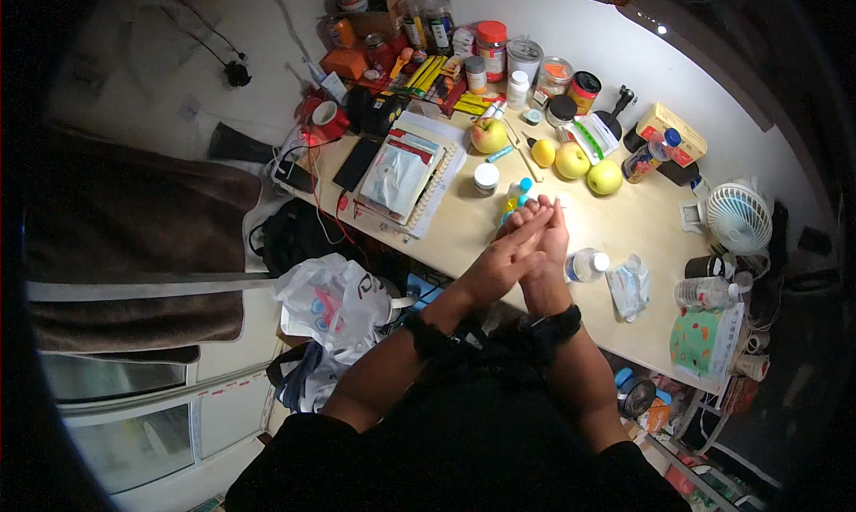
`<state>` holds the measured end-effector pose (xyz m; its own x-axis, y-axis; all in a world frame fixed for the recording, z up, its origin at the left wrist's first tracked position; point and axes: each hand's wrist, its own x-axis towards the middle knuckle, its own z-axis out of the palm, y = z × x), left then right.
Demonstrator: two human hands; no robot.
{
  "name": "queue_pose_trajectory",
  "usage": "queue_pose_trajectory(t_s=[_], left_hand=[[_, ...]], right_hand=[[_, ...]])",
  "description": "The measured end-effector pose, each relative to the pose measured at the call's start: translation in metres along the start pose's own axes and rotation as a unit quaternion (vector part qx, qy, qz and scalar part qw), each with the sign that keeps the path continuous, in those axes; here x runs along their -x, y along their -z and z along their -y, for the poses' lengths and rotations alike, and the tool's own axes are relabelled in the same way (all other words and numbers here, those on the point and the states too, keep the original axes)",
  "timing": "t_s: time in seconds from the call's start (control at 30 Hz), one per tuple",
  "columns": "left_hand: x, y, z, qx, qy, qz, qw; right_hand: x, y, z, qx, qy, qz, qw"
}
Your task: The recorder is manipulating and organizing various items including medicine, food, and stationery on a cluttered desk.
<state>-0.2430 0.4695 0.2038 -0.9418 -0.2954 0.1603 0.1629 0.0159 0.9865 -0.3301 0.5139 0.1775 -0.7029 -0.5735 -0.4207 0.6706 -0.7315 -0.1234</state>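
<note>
My left hand (496, 266) lies flat against my right hand (550, 261), its fingers across the right palm, thumb spread away. Palm turned up, the right hand has its fingers stretched toward the back of the table. I see nothing held in either. Just beyond them stand small bottles with blue caps (525, 184), partly hidden by my fingers. To the right of my right wrist is a clear plastic bottle with a white cap (599, 263). Further right lies a crumpled soft plastic packet (628, 288). A white-lidded jar (486, 179) stands beyond my left hand.
Left on the table (428, 254) are stacked notebooks and papers (401, 171) and a black phone (356, 165). Apples (572, 161), jars and packets line the back. A small white fan (738, 216) stands right. A white plastic bag (331, 298) hangs off the front edge.
</note>
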Motion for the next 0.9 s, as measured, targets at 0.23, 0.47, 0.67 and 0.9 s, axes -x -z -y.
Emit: queue_pose_trajectory(t_s=[0.23,0.47,0.67,0.9], left_hand=[[0.0,0.004,-0.008,-0.196,0.0,0.087,0.977],[0.01,0.027,-0.021,-0.172,-0.015,0.149,0.974],[0.019,0.023,-0.002,-0.234,-0.022,0.105,0.966],[0.023,0.073,0.044,-0.028,0.181,-0.107,0.977]], right_hand=[[0.007,-0.003,0.016,0.016,-0.051,0.014,0.998],[0.011,0.0,0.028,0.017,-0.219,0.088,0.972],[0.021,0.002,0.015,0.187,-0.048,-0.09,0.977],[0.036,-0.005,0.048,0.349,0.03,0.02,0.937]])
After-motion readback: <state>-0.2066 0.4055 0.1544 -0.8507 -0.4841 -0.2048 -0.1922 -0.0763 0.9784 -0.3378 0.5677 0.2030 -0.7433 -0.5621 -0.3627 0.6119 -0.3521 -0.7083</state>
